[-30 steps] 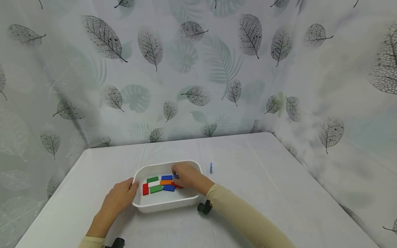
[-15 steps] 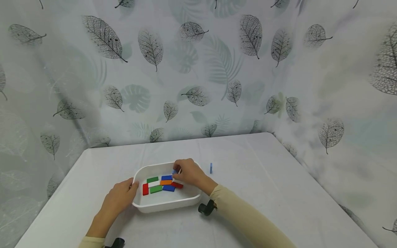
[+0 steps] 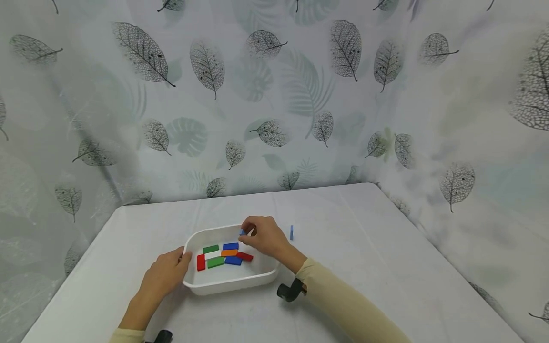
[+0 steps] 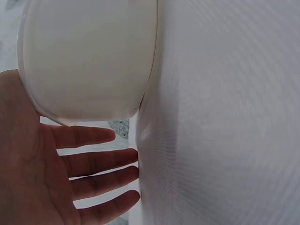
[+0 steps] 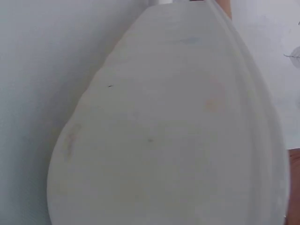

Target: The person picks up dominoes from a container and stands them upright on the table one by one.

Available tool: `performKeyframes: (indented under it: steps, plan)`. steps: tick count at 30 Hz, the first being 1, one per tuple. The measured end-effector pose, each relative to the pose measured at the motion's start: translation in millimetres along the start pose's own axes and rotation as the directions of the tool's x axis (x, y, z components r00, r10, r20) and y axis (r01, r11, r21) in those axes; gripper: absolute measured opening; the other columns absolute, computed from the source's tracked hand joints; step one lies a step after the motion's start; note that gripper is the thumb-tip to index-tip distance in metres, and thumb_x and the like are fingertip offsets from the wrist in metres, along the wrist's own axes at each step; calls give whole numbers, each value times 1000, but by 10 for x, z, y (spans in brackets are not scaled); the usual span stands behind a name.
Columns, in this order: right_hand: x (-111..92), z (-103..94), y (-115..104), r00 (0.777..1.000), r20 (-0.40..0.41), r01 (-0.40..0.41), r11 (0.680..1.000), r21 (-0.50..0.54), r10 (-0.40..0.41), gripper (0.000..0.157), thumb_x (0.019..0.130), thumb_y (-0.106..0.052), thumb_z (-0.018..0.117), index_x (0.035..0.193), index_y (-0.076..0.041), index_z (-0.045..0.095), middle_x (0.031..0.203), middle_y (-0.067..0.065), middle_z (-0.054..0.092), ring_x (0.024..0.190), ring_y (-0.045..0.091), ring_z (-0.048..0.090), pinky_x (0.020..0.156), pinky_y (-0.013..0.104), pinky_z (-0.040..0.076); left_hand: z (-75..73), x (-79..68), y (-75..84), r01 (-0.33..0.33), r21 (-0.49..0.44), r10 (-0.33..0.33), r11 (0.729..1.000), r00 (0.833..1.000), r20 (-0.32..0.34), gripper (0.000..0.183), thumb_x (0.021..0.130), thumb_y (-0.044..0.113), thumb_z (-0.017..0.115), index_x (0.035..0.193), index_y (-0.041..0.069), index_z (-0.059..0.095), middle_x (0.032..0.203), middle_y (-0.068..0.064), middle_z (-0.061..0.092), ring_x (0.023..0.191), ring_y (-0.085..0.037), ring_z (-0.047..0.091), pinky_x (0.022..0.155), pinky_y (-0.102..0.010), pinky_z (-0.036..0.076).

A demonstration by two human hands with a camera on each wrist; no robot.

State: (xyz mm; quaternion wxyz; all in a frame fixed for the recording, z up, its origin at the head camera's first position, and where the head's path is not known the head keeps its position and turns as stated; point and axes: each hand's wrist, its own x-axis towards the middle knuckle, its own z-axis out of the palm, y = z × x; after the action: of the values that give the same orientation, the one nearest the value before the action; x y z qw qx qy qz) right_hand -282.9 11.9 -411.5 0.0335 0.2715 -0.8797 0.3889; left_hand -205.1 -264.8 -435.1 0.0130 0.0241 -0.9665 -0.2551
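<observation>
A white tray [image 3: 231, 283] stands on the table with small flat rectangular blocks in it. My left hand [image 3: 167, 272] holds its left end, thumb over the rim and fingers outside; in the left wrist view these fingers [image 4: 101, 161] are straight and spread beside the wall. My right hand [image 3: 267, 237] pinches a small light blue block [image 3: 242, 232] between thumb and fingertips over the tray's far right part. Below lie a red block [image 3: 245, 257], an orange block [image 3: 229, 253] and a dark blue block [image 3: 230, 246]. The right wrist view mostly shows the tray's outer wall [image 5: 159, 117].
Another light blue block [image 3: 291, 232] stands on the white table [image 3: 364, 267] just right of the tray. Further left inside the tray are two green blocks, a white block [image 3: 212, 255] and an upright-lying red block [image 3: 201, 262]. A leaf-patterned curtain [image 3: 274, 105] encloses the back and sides.
My right hand has risen from among the blocks towards the tray's far rim with the light blue block, uncovering the red block. The left hand stays at the tray's end.
</observation>
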Motion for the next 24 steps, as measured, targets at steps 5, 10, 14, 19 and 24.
performKeyframes:
  steps: [5, 10, 14, 19, 24]
  plan:
    - [-30, -56, 11, 999, -34, 34, 998, 47, -33, 19, 90, -19, 84, 106, -12, 77, 90, -6, 70, 75, 7, 63, 68, 23, 53, -2, 2, 5, 1, 4, -1, 1000, 1000, 6, 48, 108, 31, 48, 136, -6, 58, 112, -19, 70, 82, -28, 59, 65, -44, 52]
    - [-52, -107, 24, 997, -57, 62, 996, 66, -58, 19, 90, -19, 84, 105, -11, 77, 89, -6, 70, 76, 8, 62, 70, 23, 53, -4, 5, 4, 5, 10, -5, 1000, 1000, 15, 49, 108, 31, 47, 138, -7, 57, 114, -20, 70, 84, -28, 59, 67, -45, 52]
    - [-75, -168, 11, 996, -78, 57, 995, 86, -50, 18, 90, -18, 84, 105, -10, 77, 88, -7, 70, 77, 9, 63, 70, 24, 54, -8, 6, 2, 7, 8, -7, 1000, 1000, 19, 48, 108, 31, 47, 137, -6, 57, 113, -20, 70, 83, -28, 59, 66, -45, 52]
    - [-106, -243, 9, 994, -103, 51, 995, 88, -42, 15, 91, -18, 83, 104, -13, 77, 88, -9, 70, 77, 9, 64, 69, 25, 54, -14, 6, 2, 1, 6, -1, 1000, 1000, 16, 48, 108, 31, 48, 136, -6, 58, 112, -20, 70, 82, -27, 59, 65, -44, 51]
    - [-139, -309, 45, 991, -128, 55, 994, 92, -43, 14, 91, -18, 82, 104, -13, 77, 89, -8, 70, 78, 10, 64, 71, 25, 55, -17, 6, 1, -3, 2, 3, 1000, 1000, 16, 47, 108, 31, 48, 135, -6, 58, 110, -18, 70, 80, -27, 58, 63, -42, 50]
